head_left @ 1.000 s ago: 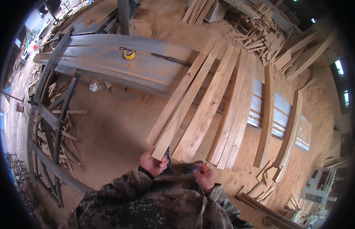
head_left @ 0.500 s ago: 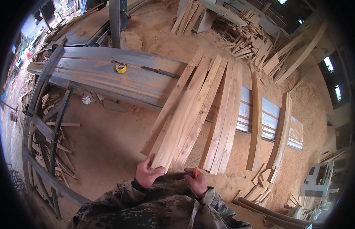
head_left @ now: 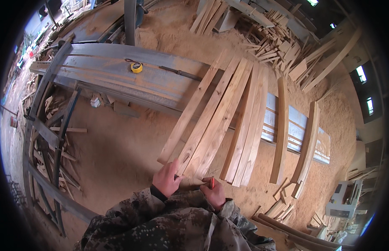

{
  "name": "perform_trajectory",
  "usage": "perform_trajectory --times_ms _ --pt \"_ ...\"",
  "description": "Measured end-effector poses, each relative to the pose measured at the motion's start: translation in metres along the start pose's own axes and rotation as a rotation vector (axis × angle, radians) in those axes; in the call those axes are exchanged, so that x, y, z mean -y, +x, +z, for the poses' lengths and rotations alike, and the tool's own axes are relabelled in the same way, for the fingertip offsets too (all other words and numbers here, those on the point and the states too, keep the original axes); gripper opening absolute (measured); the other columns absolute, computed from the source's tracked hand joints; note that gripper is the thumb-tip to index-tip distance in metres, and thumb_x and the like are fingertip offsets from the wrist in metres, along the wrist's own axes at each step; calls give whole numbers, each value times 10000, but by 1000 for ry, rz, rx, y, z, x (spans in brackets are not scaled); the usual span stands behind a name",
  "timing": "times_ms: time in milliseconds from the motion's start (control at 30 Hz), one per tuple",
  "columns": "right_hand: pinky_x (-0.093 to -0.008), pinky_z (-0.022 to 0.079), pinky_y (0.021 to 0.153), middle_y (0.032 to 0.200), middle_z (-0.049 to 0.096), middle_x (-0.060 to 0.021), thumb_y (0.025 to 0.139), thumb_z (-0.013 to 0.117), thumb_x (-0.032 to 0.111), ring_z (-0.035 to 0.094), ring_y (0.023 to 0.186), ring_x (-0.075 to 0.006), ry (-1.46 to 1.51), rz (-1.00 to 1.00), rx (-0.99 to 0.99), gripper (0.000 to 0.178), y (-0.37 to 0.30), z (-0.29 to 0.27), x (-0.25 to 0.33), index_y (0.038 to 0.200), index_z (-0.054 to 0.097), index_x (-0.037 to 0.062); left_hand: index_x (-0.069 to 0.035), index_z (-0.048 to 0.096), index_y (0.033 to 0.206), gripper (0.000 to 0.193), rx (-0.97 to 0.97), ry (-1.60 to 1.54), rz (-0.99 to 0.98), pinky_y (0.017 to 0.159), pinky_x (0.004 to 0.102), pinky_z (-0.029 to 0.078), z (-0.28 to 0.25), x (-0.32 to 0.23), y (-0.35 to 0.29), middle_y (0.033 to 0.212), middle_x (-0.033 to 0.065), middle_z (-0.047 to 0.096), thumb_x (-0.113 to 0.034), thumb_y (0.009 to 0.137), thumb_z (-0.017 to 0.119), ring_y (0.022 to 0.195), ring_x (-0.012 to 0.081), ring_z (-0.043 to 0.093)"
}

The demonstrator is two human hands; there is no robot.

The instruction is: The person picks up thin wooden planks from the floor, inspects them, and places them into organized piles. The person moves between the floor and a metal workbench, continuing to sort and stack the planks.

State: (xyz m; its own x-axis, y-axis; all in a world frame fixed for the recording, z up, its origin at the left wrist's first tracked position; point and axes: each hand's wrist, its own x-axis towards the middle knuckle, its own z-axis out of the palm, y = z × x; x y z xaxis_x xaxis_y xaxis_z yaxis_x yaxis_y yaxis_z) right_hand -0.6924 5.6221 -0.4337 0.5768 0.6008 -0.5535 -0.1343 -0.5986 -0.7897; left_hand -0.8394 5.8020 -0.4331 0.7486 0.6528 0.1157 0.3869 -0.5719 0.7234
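Several long pale wooden planks lie side by side across a metal work table [head_left: 106, 56], their near ends jutting toward me. My left hand [head_left: 165, 180] is closed at the near end of a knotty plank [head_left: 208, 119]; part of its grip is hidden. To its left lies a separate plank [head_left: 190, 111]. My right hand [head_left: 214, 195] is closed round a thin red-ended marking tool, pencil-like [head_left: 213, 182], close to the near end of the neighbouring plank [head_left: 221, 134]. Three more planks [head_left: 244, 138] lie close together just right of that.
A yellow tape measure [head_left: 136, 67] and a dark bar-like tool [head_left: 180, 72] rest on the table. Two curved pieces [head_left: 281, 129] [head_left: 307, 144] lie across its right part. Sawdust covers the floor; offcuts are piled [head_left: 282, 52] at the far right. A metal frame [head_left: 56, 142] stands at left.
The plank at my left hand has turned and shifted, now showing a knot near its end. My left hand has moved slightly right and up. The right hand still holds the red-ended tool.
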Motion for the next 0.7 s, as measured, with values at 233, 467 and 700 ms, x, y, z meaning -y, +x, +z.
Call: perform_trajectory --times_ms 233,467,700 --pt "-276 484 651 748 653 -28 862 690 110 601 712 -94 19 -17 -3 308 2 -1 -9 1129 638 -33 35 499 1357 682 -35 -247 -67 852 401 552 15 26 -20 1138 248 649 -233 817 816 970 389 671" --pt "-231 439 644 759 607 13 882 674 81 545 689 -64 77 -73 0 449 6 -4 -14 1281 558 -88 128 502 1352 600 168 -1016 -568 963 318 512 33 56 -20 1199 182 668 -154 892 764 1078 194 656" --pt "-244 458 719 877 636 -7 933 660 129 558 791 -76 114 -133 19 590 6 -8 2 1442 418 -43 139 490 1363 546 298 -1093 -553 970 283 496 50 42 -1 1213 128 643 -68 913 721 1104 154 626"
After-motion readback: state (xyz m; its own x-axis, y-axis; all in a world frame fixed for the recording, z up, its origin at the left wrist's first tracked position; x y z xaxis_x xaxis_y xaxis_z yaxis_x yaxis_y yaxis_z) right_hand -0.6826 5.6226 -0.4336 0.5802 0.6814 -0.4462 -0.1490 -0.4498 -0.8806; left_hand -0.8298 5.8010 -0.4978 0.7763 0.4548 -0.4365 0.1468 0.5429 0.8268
